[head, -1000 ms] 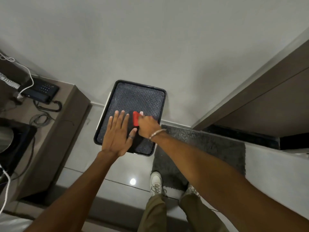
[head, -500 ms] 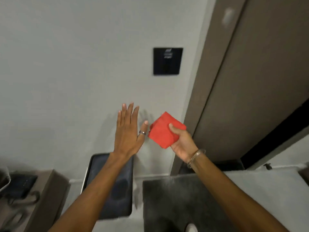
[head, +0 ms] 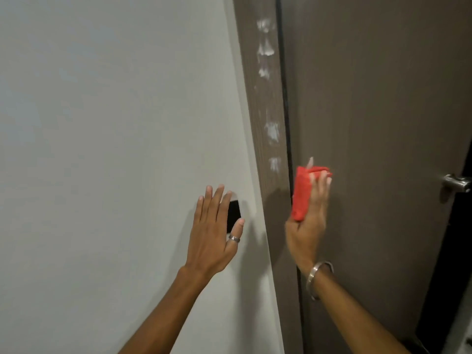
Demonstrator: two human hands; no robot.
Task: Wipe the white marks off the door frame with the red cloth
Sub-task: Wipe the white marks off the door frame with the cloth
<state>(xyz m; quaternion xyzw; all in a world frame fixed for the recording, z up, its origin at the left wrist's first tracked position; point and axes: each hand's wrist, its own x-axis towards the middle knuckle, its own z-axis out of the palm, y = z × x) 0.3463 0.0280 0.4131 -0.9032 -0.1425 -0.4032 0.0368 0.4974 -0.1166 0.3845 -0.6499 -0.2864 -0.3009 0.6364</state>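
Observation:
A brown wooden door frame [head: 258, 103] runs up the middle of the view, with several white marks [head: 272, 131] smeared along it from the top down to about mid-height. My right hand [head: 306, 226] is raised in front of the brown door, just right of the frame and below the lowest mark, and grips a folded red cloth [head: 302, 192]. My left hand [head: 214, 231] is held up with fingers spread against the white wall, holding nothing.
A black wall panel [head: 233, 215] is partly hidden behind my left fingers. The brown door [head: 370, 123] fills the right side, with a metal handle [head: 456, 182] at its right edge. White wall [head: 115, 149] fills the left.
My view has swung up from the floor tray to the door frame. My right hand lifted the red cloth from the tray and carried it up beside the frame; my left hand rose too.

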